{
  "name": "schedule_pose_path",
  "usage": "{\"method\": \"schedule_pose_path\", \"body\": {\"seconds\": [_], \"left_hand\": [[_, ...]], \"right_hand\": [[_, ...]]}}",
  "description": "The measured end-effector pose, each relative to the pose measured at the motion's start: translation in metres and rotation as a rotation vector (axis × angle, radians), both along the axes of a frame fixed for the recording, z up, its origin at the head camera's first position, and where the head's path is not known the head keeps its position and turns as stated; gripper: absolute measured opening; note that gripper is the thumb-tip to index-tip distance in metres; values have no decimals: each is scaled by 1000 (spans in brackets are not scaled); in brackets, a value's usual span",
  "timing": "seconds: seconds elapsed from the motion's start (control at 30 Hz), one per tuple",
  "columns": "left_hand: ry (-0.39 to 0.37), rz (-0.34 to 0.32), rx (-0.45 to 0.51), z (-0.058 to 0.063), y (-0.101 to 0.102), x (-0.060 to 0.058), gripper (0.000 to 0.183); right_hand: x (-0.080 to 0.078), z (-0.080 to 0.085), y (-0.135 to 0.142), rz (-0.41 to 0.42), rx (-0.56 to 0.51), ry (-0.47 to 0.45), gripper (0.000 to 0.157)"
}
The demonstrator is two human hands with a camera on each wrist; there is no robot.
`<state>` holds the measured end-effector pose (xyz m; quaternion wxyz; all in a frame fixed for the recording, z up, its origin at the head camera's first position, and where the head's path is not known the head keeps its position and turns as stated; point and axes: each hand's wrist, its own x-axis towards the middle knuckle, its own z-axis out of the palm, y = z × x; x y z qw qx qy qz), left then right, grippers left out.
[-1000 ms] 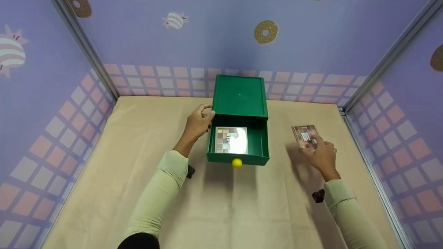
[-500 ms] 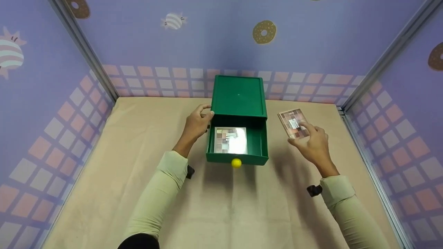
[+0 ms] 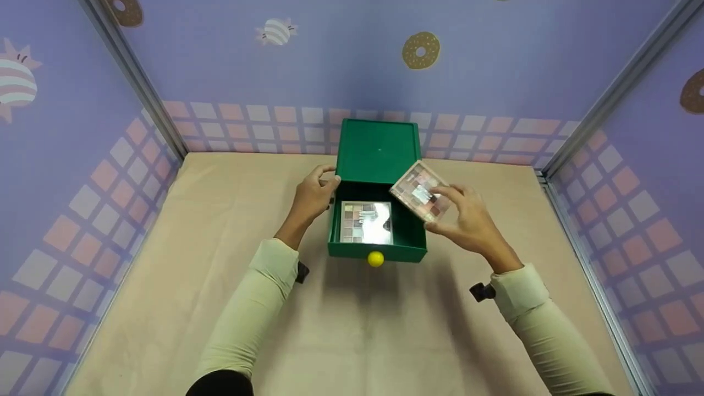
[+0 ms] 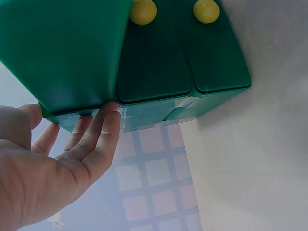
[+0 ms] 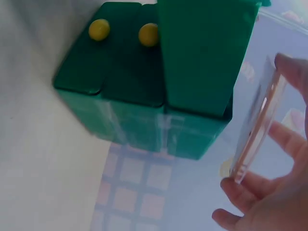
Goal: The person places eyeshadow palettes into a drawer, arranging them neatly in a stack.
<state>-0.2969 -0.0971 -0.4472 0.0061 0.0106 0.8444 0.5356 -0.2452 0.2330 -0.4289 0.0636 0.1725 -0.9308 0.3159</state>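
In the head view a green drawer cabinet [image 3: 378,151] stands with its top drawer [image 3: 377,252] pulled out, a yellow knob [image 3: 375,259] on its front. One makeup palette [image 3: 352,223] with a glossy lid lies in the drawer's left part. My right hand [image 3: 467,220] pinches a second makeup palette [image 3: 421,192] by its edges, thumb against fingers, tilted above the drawer's right side. The right wrist view shows that palette [image 5: 257,127] edge-on. My left hand [image 3: 314,195] touches the cabinet's left side, and in the left wrist view its fingers [image 4: 101,144] lie fairly straight against the wall.
Two lower drawers [image 4: 154,62] with yellow knobs are closed beneath the pulled-out one. A beige cloth [image 3: 242,220] covers the table. Patterned purple walls [image 3: 330,66] rise behind and at both sides, with metal posts [image 3: 137,82] at the corners.
My right hand has carried the palette leftward from the table's right side to above the drawer, turning it on the way. My left hand and the cabinet have stayed put.
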Motion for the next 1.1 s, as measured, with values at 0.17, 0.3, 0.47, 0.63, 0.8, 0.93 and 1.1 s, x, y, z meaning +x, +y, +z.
{"method": "schedule_pose_path", "body": {"seconds": [0.17, 0.3, 0.47, 0.63, 0.8, 0.93, 1.1], "left_hand": [[0, 0, -9, 0, 0, 0, 40], [6, 0, -17, 1, 0, 0, 39], [5, 5, -17, 1, 0, -1, 39], [0, 8, -17, 0, 0, -2, 39], [3, 15, -27, -1, 1, -2, 40], [2, 17, -32, -1, 1, -2, 39], [-5, 13, -27, -1, 0, -2, 39]], "right_hand": [[-2, 5, -18, 105, 61, -20, 67], [-4, 9, -29, 196, 106, -46, 67], [-8, 13, -42, 289, 167, -98, 67], [-11, 17, -54, 361, 218, -140, 65], [-13, 18, -66, 413, 245, -133, 63], [-13, 16, -69, 430, 231, -123, 60], [-12, 15, -69, 429, 202, -133, 58]]}}
